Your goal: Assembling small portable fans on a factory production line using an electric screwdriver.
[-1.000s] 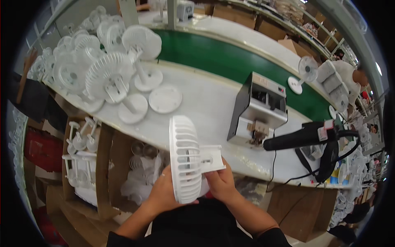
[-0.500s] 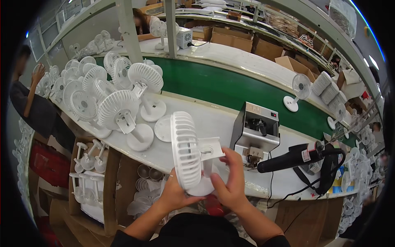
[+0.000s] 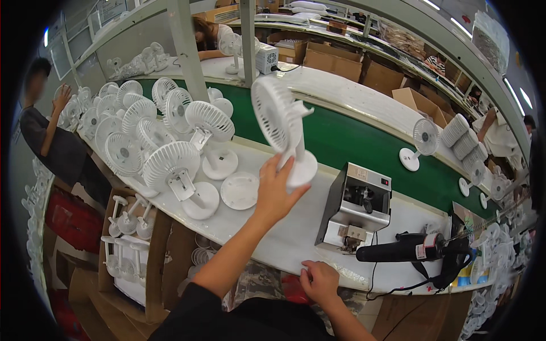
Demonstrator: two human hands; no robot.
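A white desk fan (image 3: 274,116) is raised over the worktable beside the green belt, its round base (image 3: 302,169) leaning. My left hand (image 3: 274,193) reaches forward and grips the fan low down by its stem and base; the palm side is hidden. At the table's front edge is my right hand (image 3: 320,281), fingers loosely bent, thumb apart from them, nothing seen in it. Left of the held fan, a white round disc (image 3: 239,190) lies flat on the table. Beside that disc stands another fan (image 3: 172,165) with the back of its neck uncovered.
Several white fans (image 3: 136,122) crowd the table's left side. A metal machine (image 3: 358,207) and a black handheld tool (image 3: 398,250) with a cord occupy the right. The green belt (image 3: 364,136) carries a fan (image 3: 418,142). A carton (image 3: 145,278) stands low left; a person (image 3: 54,136) is at far left.
The fan has gone from close to my body, between both hands, to farther forward over the table in my left hand. My right hand has let go and dropped to the table edge.
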